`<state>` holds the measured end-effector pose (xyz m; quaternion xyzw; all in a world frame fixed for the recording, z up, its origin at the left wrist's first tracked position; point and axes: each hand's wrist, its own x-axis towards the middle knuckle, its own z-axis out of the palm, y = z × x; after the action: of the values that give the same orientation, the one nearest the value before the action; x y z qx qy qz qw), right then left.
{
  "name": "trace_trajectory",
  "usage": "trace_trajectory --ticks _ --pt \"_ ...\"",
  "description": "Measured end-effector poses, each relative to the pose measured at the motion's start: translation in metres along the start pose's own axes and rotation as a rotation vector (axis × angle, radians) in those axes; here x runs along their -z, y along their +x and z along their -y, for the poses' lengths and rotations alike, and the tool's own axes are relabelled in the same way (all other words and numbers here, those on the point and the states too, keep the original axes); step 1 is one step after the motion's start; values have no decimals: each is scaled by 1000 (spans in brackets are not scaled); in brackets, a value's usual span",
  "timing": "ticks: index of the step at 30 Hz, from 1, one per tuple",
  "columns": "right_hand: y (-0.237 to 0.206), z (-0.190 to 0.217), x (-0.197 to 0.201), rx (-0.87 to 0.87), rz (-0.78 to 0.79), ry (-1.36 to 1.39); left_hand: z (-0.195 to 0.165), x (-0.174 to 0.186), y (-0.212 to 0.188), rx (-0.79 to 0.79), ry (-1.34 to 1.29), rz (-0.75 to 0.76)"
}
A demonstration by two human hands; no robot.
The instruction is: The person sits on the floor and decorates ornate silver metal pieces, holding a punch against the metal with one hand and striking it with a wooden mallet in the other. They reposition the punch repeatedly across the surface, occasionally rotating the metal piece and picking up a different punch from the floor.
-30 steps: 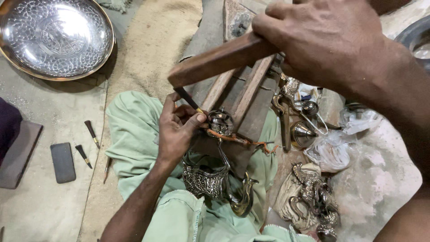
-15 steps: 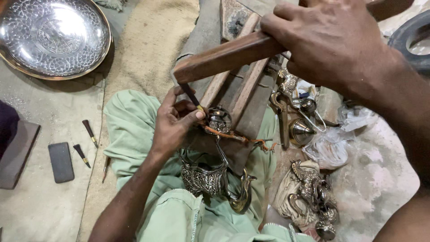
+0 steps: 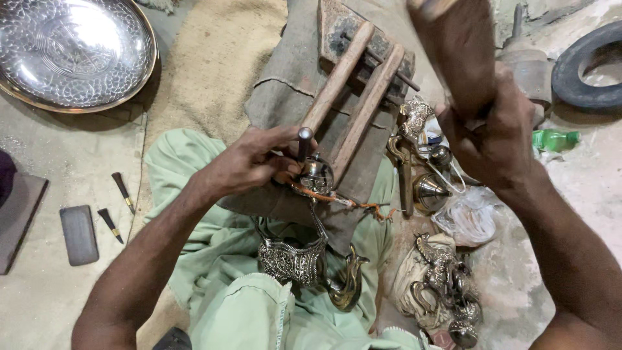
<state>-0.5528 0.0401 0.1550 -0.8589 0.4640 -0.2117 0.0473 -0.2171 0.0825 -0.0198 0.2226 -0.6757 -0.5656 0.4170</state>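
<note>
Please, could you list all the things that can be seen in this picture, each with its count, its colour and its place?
Punch tool: one, dark metal, held upright on the workpiece.
Small round metal workpiece: one, silver, at the wooden bars' near end.
Wooden bars: two, brown, side by side on grey cloth.
Wooden mallet: one, brown, raised at upper right.
Engraved dish: one, silver, top left.
Small chisels: two, dark with brass tips, on the floor at left.
Flat grey stone: one, left floor.
Ornate metal basket: one, silver, on the lap.
Brass ornaments: several, lower right.
Tyre: one, black, top right.
Left hand: grips the punch tool.
Right hand: grips the wooden mallet.
</note>
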Motion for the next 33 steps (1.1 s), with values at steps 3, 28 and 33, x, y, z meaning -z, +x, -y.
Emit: trace_trajectory --ticks 3,28,33 --pt "3 -7 2 418 -1 -703 2 -1 -4 99 89 4" --pt "116 110 1 219 634 -556 20 -65 -35 210 -391 -705" --pt "103 91 4 356 429 -432 6 -64 -34 258 -415 -714"
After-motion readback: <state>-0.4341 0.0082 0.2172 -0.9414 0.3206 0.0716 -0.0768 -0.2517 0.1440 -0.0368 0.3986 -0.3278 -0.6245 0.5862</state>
